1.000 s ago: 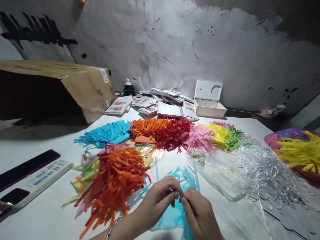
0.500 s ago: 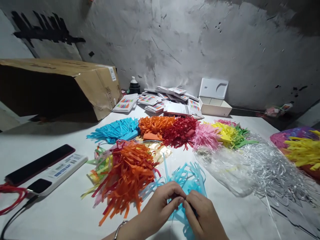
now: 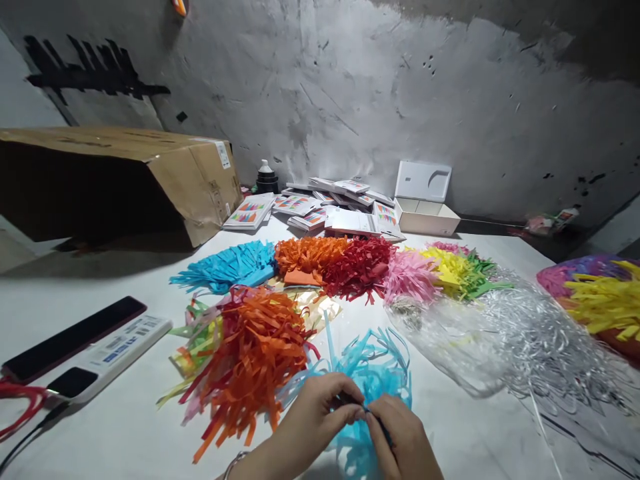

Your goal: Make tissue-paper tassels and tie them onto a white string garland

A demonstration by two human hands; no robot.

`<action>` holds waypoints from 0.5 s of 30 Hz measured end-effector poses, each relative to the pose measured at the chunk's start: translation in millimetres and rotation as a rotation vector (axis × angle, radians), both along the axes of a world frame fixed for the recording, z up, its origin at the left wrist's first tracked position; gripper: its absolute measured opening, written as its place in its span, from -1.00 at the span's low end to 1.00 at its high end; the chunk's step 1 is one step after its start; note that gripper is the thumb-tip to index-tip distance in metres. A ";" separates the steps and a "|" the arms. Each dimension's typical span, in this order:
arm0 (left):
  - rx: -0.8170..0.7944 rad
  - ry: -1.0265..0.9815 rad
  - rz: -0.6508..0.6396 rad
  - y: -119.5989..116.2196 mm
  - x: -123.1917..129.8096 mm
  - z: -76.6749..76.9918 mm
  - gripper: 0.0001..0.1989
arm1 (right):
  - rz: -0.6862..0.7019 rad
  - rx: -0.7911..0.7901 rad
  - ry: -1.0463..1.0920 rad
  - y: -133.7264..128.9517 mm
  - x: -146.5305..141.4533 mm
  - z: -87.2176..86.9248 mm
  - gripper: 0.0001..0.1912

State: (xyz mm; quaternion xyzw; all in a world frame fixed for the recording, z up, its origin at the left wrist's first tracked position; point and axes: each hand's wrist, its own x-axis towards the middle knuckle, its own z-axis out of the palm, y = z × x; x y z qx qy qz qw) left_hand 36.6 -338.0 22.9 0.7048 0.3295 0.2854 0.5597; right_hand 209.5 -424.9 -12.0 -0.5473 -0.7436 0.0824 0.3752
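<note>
Light-blue fringed tissue paper (image 3: 377,363) lies in front of me, its strips spread out beyond and beneath my hands. My left hand (image 3: 325,410) is closed, thumb and fingers pinched together on what looks like a twisted part of the paper. Against it my right hand (image 3: 403,433) is closed too, fingertips meeting the left ones. A dark, narrow strip shows between the right fingers; most of what they pinch is hidden. Just left of my hands sits a heap of orange fringed paper (image 3: 255,340), with red, pink and green strips under it.
Blue (image 3: 230,263), orange, red, pink and yellow fringed bundles form a row. Silver tinsel (image 3: 530,347) lies right. Flat packets (image 3: 345,207) and an open white box (image 3: 427,215) stand behind. A phone (image 3: 75,337), power bank and large carton (image 3: 190,180) are left.
My pinched fingers have shifted slightly against each other, and the light-blue strips have moved a little beneath them. The whole view has tilted slightly.
</note>
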 end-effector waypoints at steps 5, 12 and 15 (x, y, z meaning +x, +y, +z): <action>-0.190 0.029 0.001 1.3 -2.0 -4.0 -0.98 | 0.048 0.046 -0.009 1.8 -3.3 -4.2 -0.89; -0.440 -0.041 -0.084 3.8 -18.8 -7.5 -0.78 | 0.110 0.227 -0.177 19.0 -13.0 -10.0 -0.72; -0.114 0.038 -0.019 -0.9 -34.6 2.2 -0.80 | 0.216 0.235 -0.193 27.9 -13.6 -8.2 -0.83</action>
